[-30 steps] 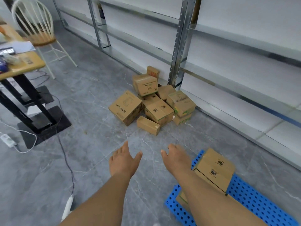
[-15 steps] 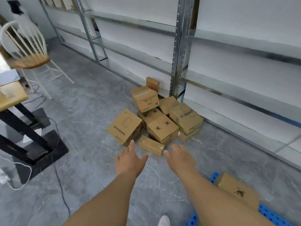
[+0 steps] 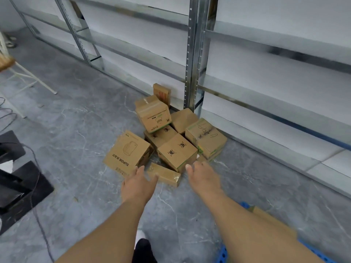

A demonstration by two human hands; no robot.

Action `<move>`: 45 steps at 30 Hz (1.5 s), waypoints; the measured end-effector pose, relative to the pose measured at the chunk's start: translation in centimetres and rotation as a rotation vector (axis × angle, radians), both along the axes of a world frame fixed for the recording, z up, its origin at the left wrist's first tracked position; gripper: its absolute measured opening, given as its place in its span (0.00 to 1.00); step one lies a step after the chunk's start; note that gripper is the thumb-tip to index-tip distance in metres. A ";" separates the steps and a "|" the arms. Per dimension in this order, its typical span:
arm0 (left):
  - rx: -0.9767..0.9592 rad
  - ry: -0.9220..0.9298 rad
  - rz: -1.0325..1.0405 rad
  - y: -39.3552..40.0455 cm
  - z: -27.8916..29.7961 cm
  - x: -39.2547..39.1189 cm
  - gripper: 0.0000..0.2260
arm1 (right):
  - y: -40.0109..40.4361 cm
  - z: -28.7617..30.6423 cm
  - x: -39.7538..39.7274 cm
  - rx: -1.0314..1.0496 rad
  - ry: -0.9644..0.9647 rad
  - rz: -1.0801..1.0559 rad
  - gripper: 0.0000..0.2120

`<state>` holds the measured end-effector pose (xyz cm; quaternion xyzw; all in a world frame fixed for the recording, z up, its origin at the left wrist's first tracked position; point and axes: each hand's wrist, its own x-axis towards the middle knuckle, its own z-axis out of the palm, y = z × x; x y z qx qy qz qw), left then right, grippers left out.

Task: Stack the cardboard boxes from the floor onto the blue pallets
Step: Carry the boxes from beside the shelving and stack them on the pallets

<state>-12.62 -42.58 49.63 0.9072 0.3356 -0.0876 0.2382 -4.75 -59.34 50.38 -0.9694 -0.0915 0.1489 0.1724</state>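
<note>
Several cardboard boxes lie in a heap on the grey floor against the metal shelving. Nearest me is a small flat box (image 3: 164, 174), with a SUPOR box (image 3: 128, 153) to its left and a square box (image 3: 177, 151) behind it. My left hand (image 3: 139, 183) reaches forward with open fingers, just short of the small flat box and holding nothing. My right hand (image 3: 202, 177) is stretched out open to the right of that box, also empty. At the bottom right a corner of the blue pallet (image 3: 221, 256) shows with a box (image 3: 271, 221) on it, partly hidden by my right arm.
Metal shelving (image 3: 192, 54) runs along the wall behind the heap. A black table base (image 3: 22, 188) with cables stands at the left, and a white chair leg (image 3: 32, 78) beyond it. My foot (image 3: 142, 247) is on the floor between my arms.
I have stepped closer to the heap. Both hands moved forward towards the small flat box. The pallet and its box slid to the bottom right edge of view.
</note>
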 end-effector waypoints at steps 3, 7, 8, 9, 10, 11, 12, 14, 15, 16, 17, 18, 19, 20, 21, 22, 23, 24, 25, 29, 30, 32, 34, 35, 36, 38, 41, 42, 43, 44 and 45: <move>-0.024 0.027 -0.032 1.2 -0.9 2.9 0.28 | 1.3 -0.9 2.4 -0.013 0.045 -0.036 0.22; -0.074 0.070 -0.086 3.4 -2.2 7.5 0.30 | 3.4 -2.4 6.1 -0.017 0.069 -0.100 0.22; -0.085 0.079 -0.108 4.3 -2.8 8.9 0.31 | 4.1 -3.0 7.2 -0.016 0.079 -0.131 0.22; -0.092 0.084 -0.117 4.6 -2.9 9.4 0.31 | 4.3 -3.1 7.6 -0.020 0.079 -0.137 0.22; -0.102 0.096 -0.134 5.4 -3.3 10.8 0.31 | 5.0 -3.5 8.5 -0.024 0.093 -0.160 0.22; -0.110 0.108 -0.155 6.4 -3.9 12.3 0.31 | 5.8 -4.2 9.6 -0.031 0.107 -0.193 0.22; -0.127 0.118 -0.172 7.5 -4.5 13.8 0.31 | 6.7 -4.9 10.7 -0.044 0.125 -0.225 0.22; -0.189 0.141 -0.201 9.7 -5.7 17.0 0.31 | 8.6 -6.0 12.9 -0.067 0.184 -0.291 0.22; -0.216 0.149 -0.213 10.6 -6.3 18.4 0.30 | 9.5 -6.7 13.9 -0.070 0.214 -0.324 0.21; -0.238 0.158 -0.225 11.8 -7.3 20.0 0.30 | 10.5 -7.7 15.2 -0.069 0.241 -0.365 0.21; -0.258 0.166 -0.232 12.6 -8.1 21.1 0.30 | 11.1 -8.4 16.2 -0.065 0.255 -0.391 0.20; -0.276 0.174 -0.240 13.2 -8.7 22.0 0.30 | 11.6 -8.9 16.9 -0.067 0.266 -0.401 0.20; -0.293 0.189 -0.252 14.1 -9.8 23.4 0.30 | 12.2 -10.0 18.0 -0.073 0.280 -0.412 0.20; -0.305 0.205 -0.263 14.7 -10.9 24.7 0.30 | 12.6 -11.1 19.0 -0.081 0.291 -0.427 0.20; -0.315 0.224 -0.270 15.3 -12.3 25.9 0.29 | 12.9 -12.4 20.1 -0.090 0.308 -0.448 0.20; -0.323 0.242 -0.276 15.8 -13.4 26.8 0.29 | 13.1 -13.4 20.8 -0.099 0.327 -0.466 0.20; -0.330 0.243 -0.286 16.1 -14.3 27.5 0.29 | 13.1 -14.3 21.3 -0.098 0.339 -0.472 0.20; -0.335 0.243 -0.289 16.4 -14.5 28.0 0.28 | 13.3 -14.6 21.7 -0.089 0.352 -0.478 0.20; -0.337 0.261 -0.303 16.5 -17.0 29.3 0.28 | 13.3 -16.9 22.6 -0.087 0.373 -0.505 0.20; -0.343 0.281 -0.331 16.4 -24.3 33.3 0.28 | 13.3 -24.2 25.1 -0.067 0.447 -0.580 0.21; -0.344 0.275 -0.329 16.2 -26.1 34.1 0.28 | 13.2 -26.3 25.6 -0.070 0.458 -0.579 0.21; -0.338 0.265 -0.313 16.1 -30.0 35.4 0.28 | 13.2 -30.4 26.3 -0.075 0.489 -0.581 0.22; -0.331 0.260 -0.297 16.4 -34.1 36.8 0.26 | 13.4 -34.6 26.9 -0.069 0.523 -0.594 0.22; -0.327 0.264 -0.297 16.6 -35.9 37.5 0.26 | 13.5 -36.5 27.2 -0.064 0.534 -0.600 0.21; -0.316 0.274 -0.299 16.8 -37.9 38.2 0.26 | 13.7 -38.5 27.5 -0.062 0.544 -0.605 0.21; -0.283 0.281 -0.286 17.1 -41.6 39.4 0.26 | 14.0 -42.3 28.1 -0.064 0.558 -0.613 0.20; -0.250 0.300 -0.229 17.7 -46.1 40.8 0.23 | 14.7 -47.0 28.7 -0.061 0.582 -0.620 0.19; -0.247 0.300 -0.221 18.0 -47.5 41.1 0.22 | 14.9 -48.4 28.8 -0.059 0.587 -0.630 0.18; -0.238 0.297 -0.218 18.1 -48.8 41.3 0.20 | 15.0 -49.6 29.0 -0.062 0.592 -0.646 0.18; -0.233 0.295 -0.219 18.3 -50.0 41.5 0.19 | 15.2 -50.8 29.1 -0.065 0.599 -0.662 0.18; -0.232 0.296 -0.223 18.4 -51.1 41.7 0.20 | 15.3 -51.9 29.2 -0.061 0.609 -0.679 0.18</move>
